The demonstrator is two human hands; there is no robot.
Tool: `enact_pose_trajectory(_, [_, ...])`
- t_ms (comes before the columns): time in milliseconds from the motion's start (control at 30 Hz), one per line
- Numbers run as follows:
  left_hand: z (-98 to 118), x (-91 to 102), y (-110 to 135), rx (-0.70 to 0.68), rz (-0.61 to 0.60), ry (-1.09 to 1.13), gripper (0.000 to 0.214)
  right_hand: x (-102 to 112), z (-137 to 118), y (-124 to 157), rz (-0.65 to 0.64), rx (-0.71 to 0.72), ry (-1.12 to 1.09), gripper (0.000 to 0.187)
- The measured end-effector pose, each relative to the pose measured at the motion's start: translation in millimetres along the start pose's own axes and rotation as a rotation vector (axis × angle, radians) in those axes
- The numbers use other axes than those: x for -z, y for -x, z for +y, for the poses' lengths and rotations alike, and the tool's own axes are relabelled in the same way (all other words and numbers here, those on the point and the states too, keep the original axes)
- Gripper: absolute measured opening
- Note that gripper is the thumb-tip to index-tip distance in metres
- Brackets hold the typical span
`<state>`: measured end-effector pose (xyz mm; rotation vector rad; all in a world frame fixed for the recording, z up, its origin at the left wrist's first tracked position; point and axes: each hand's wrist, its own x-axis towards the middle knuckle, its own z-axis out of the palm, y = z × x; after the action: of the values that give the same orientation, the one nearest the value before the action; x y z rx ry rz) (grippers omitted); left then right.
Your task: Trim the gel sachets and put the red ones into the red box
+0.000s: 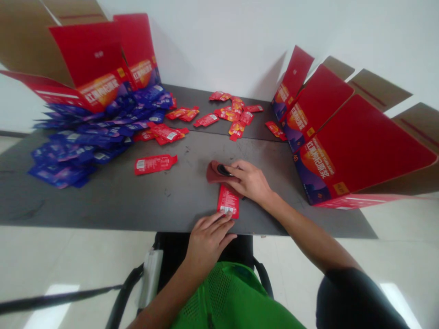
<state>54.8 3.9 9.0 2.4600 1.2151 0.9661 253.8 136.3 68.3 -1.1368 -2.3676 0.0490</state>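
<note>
Near the table's front edge lies a red sachet [228, 202], its barcode end towards me. My left hand [210, 237] rests with outstretched fingers on that lower end, holding nothing. Over the sachet's far end, my right hand [250, 182] is closed on a folded reddish-brown cloth [214, 172]. Something small and black [223, 170] shows in the cloth's fold; its kind is unclear. The cloth and right hand hide the sachet's top. Another red sachet [155, 164] lies flat to the left, apart from both hands.
A heap of blue sachets [99, 132] spreads across the left side before an open red carton [92, 59]. Loose red sachets [236, 112] are scattered at the back of the grey table [192, 201]. More open red cartons [363, 141] stand at the right.
</note>
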Motion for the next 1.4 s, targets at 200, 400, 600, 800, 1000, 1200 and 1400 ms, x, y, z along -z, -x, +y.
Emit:
enact_pose_trajectory(200, [-1,0.6,-1,-0.001,0.003,-0.029,0.023,-8,-37,39,-0.104,0.102,-0.101,0.032])
enact_pose_trajectory(400, [0,2.9,0,-0.007,-0.023,0.002,0.026,-19,26,0,-0.039,-0.042,0.051,0.035])
enact_pose_trajectory(600, [0,24.4,-36,0.061,-0.062,0.024,0.026,7,55,-10,0.283,-0.193,0.057,0.034])
enact_pose_trajectory(800, [-21,10.8,-97,0.215,-0.029,-0.244,0.049,14,66,10,0.422,-0.255,-0.017,0.031])
enact_pose_trajectory(1000, [-33,-14.5,-116,0.226,-0.099,-0.281,0.052,14,74,13,0.391,-0.246,-0.07,0.031])
enact_pose_trajectory(1200, [-42,-14.4,-126,0.295,-0.2,-0.061,0.051,16,76,13,0.349,-0.232,-0.093,0.032])
enact_pose_trajectory(1400, [-42,10.2,-146,0.279,-0.179,0.118,0.025,19,81,14,0.35,-0.222,-0.104,0.035])
